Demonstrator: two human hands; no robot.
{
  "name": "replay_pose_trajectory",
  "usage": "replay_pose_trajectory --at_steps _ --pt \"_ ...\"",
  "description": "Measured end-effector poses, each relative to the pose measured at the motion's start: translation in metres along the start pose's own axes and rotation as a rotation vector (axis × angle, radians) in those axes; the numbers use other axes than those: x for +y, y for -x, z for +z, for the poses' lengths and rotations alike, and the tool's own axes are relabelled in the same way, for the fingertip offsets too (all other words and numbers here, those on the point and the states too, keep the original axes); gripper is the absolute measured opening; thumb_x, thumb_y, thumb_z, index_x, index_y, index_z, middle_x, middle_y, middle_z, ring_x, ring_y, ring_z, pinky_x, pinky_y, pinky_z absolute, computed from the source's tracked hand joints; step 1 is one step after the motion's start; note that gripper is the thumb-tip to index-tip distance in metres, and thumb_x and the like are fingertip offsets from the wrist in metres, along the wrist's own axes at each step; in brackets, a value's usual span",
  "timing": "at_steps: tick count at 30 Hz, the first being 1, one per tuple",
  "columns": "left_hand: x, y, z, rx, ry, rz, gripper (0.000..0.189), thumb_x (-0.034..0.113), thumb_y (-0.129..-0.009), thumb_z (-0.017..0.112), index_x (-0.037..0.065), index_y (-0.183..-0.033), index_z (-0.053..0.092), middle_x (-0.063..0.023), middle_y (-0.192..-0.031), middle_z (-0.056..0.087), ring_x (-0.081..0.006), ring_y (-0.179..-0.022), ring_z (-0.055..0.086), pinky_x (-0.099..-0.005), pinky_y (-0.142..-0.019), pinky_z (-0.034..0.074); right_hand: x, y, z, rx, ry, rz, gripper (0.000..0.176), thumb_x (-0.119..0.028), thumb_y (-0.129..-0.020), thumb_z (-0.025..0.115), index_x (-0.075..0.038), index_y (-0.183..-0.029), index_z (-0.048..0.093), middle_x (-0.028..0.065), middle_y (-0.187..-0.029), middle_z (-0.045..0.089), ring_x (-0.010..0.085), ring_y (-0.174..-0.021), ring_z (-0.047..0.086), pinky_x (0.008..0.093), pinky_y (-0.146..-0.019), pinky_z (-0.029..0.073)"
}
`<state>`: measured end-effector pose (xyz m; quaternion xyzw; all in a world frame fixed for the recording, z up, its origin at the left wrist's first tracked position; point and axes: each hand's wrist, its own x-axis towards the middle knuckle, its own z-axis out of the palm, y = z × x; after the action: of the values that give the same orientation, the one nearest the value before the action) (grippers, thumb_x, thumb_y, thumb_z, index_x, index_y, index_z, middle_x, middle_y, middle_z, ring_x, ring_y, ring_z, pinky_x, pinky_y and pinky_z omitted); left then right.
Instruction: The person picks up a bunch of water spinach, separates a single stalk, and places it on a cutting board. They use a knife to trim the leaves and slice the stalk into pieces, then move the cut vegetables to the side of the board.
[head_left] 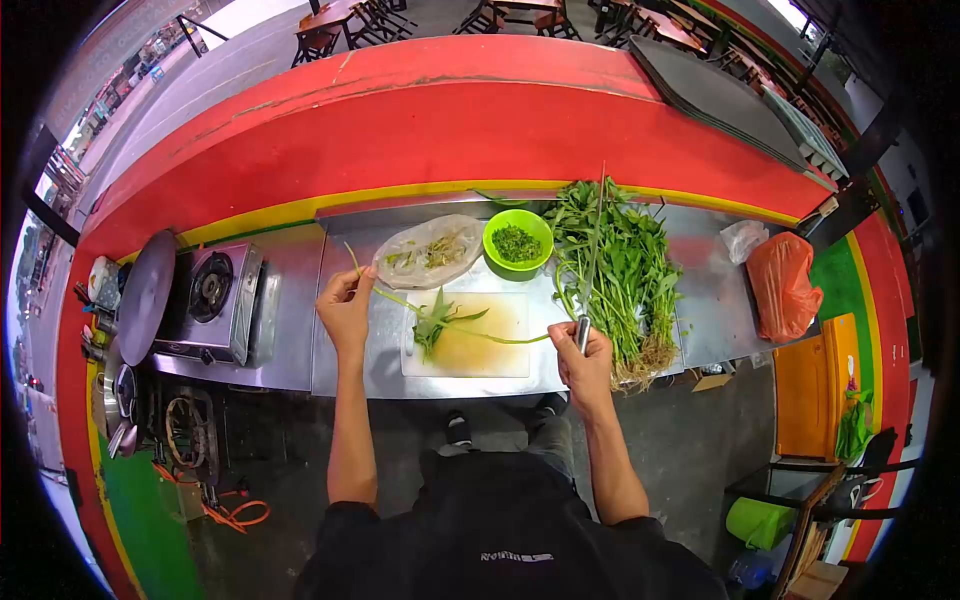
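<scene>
My left hand (344,308) pinches a thin green water spinach stem (395,299) left of the white cutting board (480,366). Leaves (432,326) on the stem lie over the board's upper left part. A second length of stem (505,341) runs across the board to the fingers of my right hand (585,368). That hand is closed round the handle of a knife (594,255), whose long blade points up and away. Behind the blade lies a big bunch of water spinach (630,270), roots toward me. Chopped greens fill a lime-green bowl (545,255) behind the board.
A clear plastic bag (392,243) with plant scraps lies behind the board. To the left are a gas stove (240,300) and a large wok (150,300). An orange plastic bag (783,288) sits at the right end. A red wall (430,130) borders the steel counter (350,355).
</scene>
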<state>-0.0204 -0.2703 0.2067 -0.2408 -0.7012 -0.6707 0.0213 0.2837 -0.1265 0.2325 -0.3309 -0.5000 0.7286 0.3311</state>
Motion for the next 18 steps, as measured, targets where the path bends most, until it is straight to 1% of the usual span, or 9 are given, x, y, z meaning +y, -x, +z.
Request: replay_pose_trajectory --at_steps 3,7,9,10,11,13,15,17,18 --pt "0.003 -0.003 0.002 0.066 -0.002 -0.097 0.013 0.013 -0.085 0.078 0.001 -0.085 0.071 -0.0005 -0.075 0.066 -0.0041 -0.069 0.057 -0.0192 -0.061 0.044 -0.003 0.002 -0.004 -0.006 -0.025 -0.003 0.019 -0.017 -0.091 0.071 0.001 -0.093 0.066 -0.0077 -0.053 0.047 0.0010 -0.039 0.034 0.0209 -0.037 0.023" --pt "-0.004 0.001 0.011 0.079 0.115 -0.108 0.017 0.013 -0.085 0.078 0.003 -0.078 0.067 0.0008 -0.071 0.064 -0.0030 -0.065 0.055 -0.0183 -0.059 0.042 -0.001 0.005 -0.001 0.008 0.025 -0.037 0.018 -0.016 -0.091 0.071 0.002 -0.092 0.067 -0.0072 -0.055 0.049 0.0007 -0.042 0.036 0.0205 -0.039 0.024" --pt "-0.007 0.013 0.017 -0.113 0.088 -0.152 0.020 0.011 -0.084 0.078 0.004 -0.073 0.064 0.0005 -0.072 0.065 -0.0023 -0.063 0.053 -0.0185 -0.058 0.041 0.001 0.005 0.004 -0.025 0.091 -0.030 0.016 -0.014 -0.091 0.071 0.001 -0.094 0.068 -0.0080 -0.060 0.051 -0.0005 -0.047 0.037 0.0195 -0.043 0.025" --pt "0.000 0.021 0.025 -0.184 0.135 -0.153 0.021 0.008 -0.083 0.079 0.004 -0.070 0.063 0.0011 -0.072 0.064 -0.0021 -0.062 0.053 -0.0191 -0.056 0.041 0.001 0.006 0.008 -0.018 0.091 0.034 0.015 -0.013 -0.091 0.071 0.001 -0.095 0.070 -0.0082 -0.064 0.053 -0.0009 -0.052 0.038 0.0192 -0.047 0.026" --pt "0.002 0.028 0.033 -0.184 0.134 -0.155 0.021 0.008 -0.083 0.079 0.004 -0.070 0.063 0.0011 -0.072 0.064 -0.0021 -0.062 0.053 -0.0191 -0.056 0.041 0.002 0.006 0.011 -0.018 0.091 0.037 0.015 -0.013 -0.091 0.071 0.001 -0.095 0.070 -0.0082 -0.064 0.053 -0.0009 -0.052 0.038 0.0192 -0.047 0.026" --pt "0.007 0.040 0.047 -0.273 0.201 -0.058 0.022 0.006 -0.081 0.080 0.004 -0.069 0.061 0.0021 -0.070 0.062 -0.0017 -0.061 0.053 -0.0191 -0.054 0.041 0.007 0.004 0.017 -0.077 0.115 -0.004 0.015 -0.013 -0.091 0.071 0.001 -0.094 0.070 -0.0078 -0.065 0.054 -0.0006 -0.054 0.039 0.0193 -0.049 0.028" --pt "0.019 0.050 0.054 -0.302 0.190 -0.048 0.024 0.007 -0.081 0.080 0.003 -0.068 0.060 0.0024 -0.069 0.061 -0.0015 -0.061 0.052 -0.0190 -0.053 0.040 0.009 0.004 0.029 -0.086 0.142 0.005 0.015 -0.014 -0.090 0.072 0.000 -0.093 0.071 -0.0078 -0.068 0.055 -0.0002 -0.058 0.040 0.0199 -0.052 0.030" --pt "0.024 0.052 0.057 -0.329 0.181 -0.031 0.025 0.007 -0.081 0.081 0.003 -0.068 0.060 0.0027 -0.068 0.060 -0.0014 -0.060 0.052 -0.0190 -0.052 0.040 0.020 0.003 0.040 -0.133 0.115 -0.094 0.015 -0.014 -0.091 0.071 0.001 -0.093 0.069 -0.0074 -0.057 0.050 -0.0002 -0.044 0.036 0.0204 -0.041 0.024" --pt "0.024 0.052 0.058 -0.323 0.209 -0.091 0.026 0.007 -0.080 0.081 0.003 -0.067 0.059 0.0017 -0.067 0.060 -0.0017 -0.060 0.053 -0.0191 -0.053 0.041 0.018 0.005 0.046 -0.158 0.138 -0.101 0.016 -0.015 -0.090 0.072 0.001 -0.092 0.070 -0.0073 -0.057 0.050 -0.0003 -0.045 0.037 0.0204 -0.042 0.024"
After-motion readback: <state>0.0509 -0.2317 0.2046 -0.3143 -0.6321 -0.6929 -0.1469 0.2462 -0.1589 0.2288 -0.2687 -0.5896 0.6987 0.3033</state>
